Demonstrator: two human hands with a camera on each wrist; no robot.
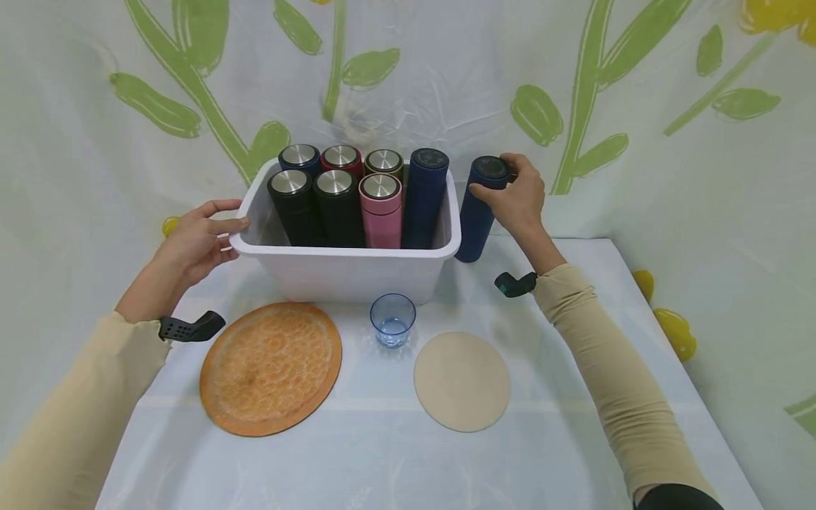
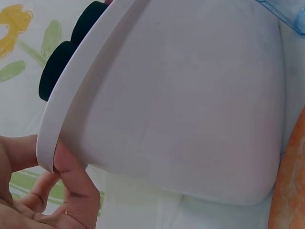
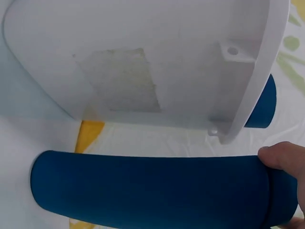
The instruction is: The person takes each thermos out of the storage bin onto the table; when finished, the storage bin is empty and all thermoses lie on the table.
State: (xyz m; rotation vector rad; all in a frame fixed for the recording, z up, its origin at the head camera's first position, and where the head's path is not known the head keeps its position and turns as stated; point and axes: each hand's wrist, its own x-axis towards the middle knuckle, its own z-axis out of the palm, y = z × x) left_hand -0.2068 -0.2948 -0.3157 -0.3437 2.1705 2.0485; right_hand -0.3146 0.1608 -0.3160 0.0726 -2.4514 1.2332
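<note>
In the head view a white plastic tub (image 1: 344,273) holds several upright thermos bottles. Silver-topped ones include two black bottles (image 1: 341,216) and a pink one (image 1: 382,219); a navy bottle (image 1: 425,198) with a dark lid leans at the right end. My left hand (image 1: 191,244) grips the tub's left rim, thumb and fingers on either side of it, as the left wrist view shows. To the tub's right, my right hand (image 1: 515,195) holds a second navy thermos bottle (image 1: 474,219) near its dark lid. That bottle tilts slightly, and in the right wrist view its body lies beside the tub's outer wall.
A clear blue glass (image 1: 392,322) stands in front of the tub. Left of it lies a round mat (image 1: 270,368) with a bread-like print; right of it, a plain beige disc (image 1: 462,382). The white table's right edge (image 1: 685,368) borders a leaf-patterned curtain (image 1: 446,71).
</note>
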